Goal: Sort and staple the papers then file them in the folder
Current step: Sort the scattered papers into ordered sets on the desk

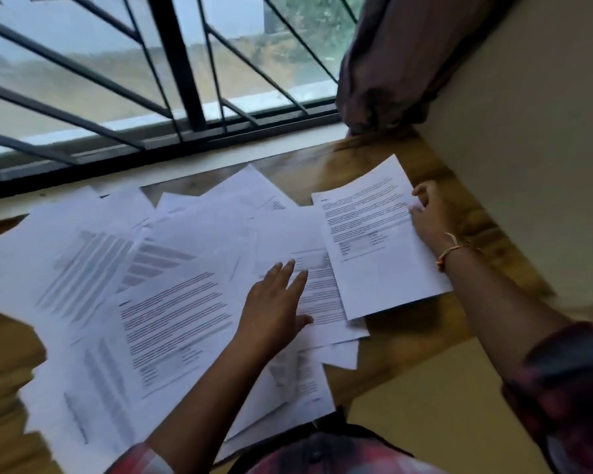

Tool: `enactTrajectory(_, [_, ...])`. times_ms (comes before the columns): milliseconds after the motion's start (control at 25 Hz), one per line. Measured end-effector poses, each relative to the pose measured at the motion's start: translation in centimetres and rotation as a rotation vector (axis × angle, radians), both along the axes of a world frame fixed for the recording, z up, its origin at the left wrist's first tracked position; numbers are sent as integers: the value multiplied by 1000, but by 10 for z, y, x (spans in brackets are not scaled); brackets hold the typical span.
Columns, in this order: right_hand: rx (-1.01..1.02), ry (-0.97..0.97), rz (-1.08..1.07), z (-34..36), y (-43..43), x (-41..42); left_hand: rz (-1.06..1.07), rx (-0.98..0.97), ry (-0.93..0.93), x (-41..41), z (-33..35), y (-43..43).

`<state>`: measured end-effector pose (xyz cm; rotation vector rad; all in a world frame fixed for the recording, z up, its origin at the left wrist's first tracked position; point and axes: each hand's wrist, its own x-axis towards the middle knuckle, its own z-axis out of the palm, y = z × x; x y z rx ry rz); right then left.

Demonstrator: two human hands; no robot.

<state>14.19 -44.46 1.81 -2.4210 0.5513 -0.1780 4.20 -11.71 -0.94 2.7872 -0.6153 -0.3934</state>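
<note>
Papers (172, 302) are strewn across a wooden table (408, 336); the left hand (274, 302) is laid flat on them, fingers straight; a sheet (374, 241) at 2 o'clock is pinched by the right hand (428, 213).

left grip (274, 302): palm down, fingers straight, spread | right grip (428, 213): ahead-right of left grip, fingers curled, thumb pinching sheet (374, 234) edge | both forearms extended

Home room or small office, cannot tell which: wooden bench (408, 340) strewn with printed papers (172, 313), under barred window (172, 73); gathered curtain (391, 63), plain wall (534, 131).
</note>
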Motion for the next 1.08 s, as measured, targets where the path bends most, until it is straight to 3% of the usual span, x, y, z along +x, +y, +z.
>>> enactTrajectory(200, [-144,7,32,-29,-88,27,-34,82,45,32,-8,-86])
enactTrajectory(400, [-186,211,207,-57,-106,41,37,208,195,65,-22,-120])
enactTrajectory(520, [-311,207,334,-69,-76,35,85,252,263,69,-26,-112])
enactTrajectory(640, [-401,66,579,-66,-24,23,151,244,275,66,-22,-93])
enactTrajectory(800, [-364,22,844,-59,72,4,256,225,296,63,-18,-55])
enactTrajectory(1080, [-343,140,1014,-63,176,-3,391,212,339,57,-17,24])
